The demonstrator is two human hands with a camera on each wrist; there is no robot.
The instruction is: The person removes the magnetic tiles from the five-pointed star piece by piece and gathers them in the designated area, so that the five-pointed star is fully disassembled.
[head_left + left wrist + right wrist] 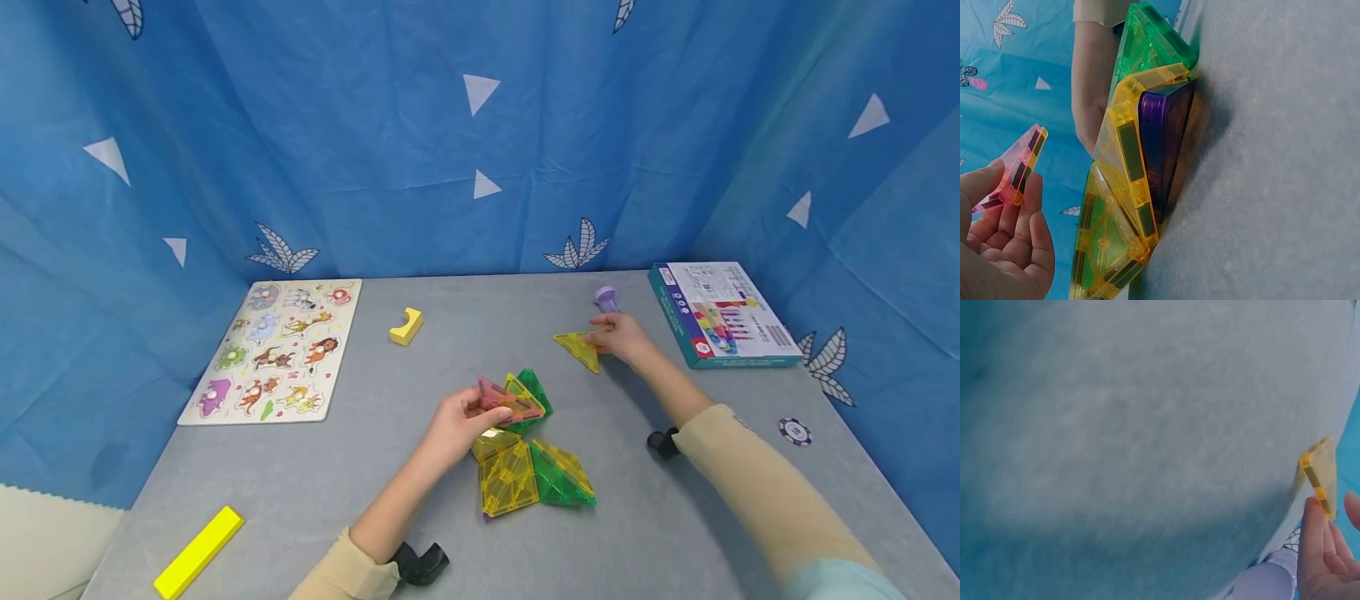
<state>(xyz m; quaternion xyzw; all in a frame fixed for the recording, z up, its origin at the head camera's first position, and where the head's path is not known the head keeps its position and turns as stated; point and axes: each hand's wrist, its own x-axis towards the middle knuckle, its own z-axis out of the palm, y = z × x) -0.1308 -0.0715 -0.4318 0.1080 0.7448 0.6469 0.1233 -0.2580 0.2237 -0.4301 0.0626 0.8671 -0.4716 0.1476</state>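
My left hand [453,425] pinches a see-through pink triangular magnetic tile [498,398] between thumb and fingers. In the left wrist view a yellow layer lies against that pink tile [1013,169]. Beneath and in front of this hand is a cluster of joined tiles, with yellow tiles [510,479], green tiles [558,483] and a purple tile [1163,137] under the yellow ones. Further back on the right, my right hand [621,337] holds a yellow triangular tile [577,350] by one corner, fingertips at its edge.
An animal puzzle board [277,354] lies at the back left, near a yellow arch block [407,327]. A long yellow block [198,552] sits front left. Beyond my right hand stand a lilac piece [606,297] and a box [723,315]. A chip [795,431] lies far right.
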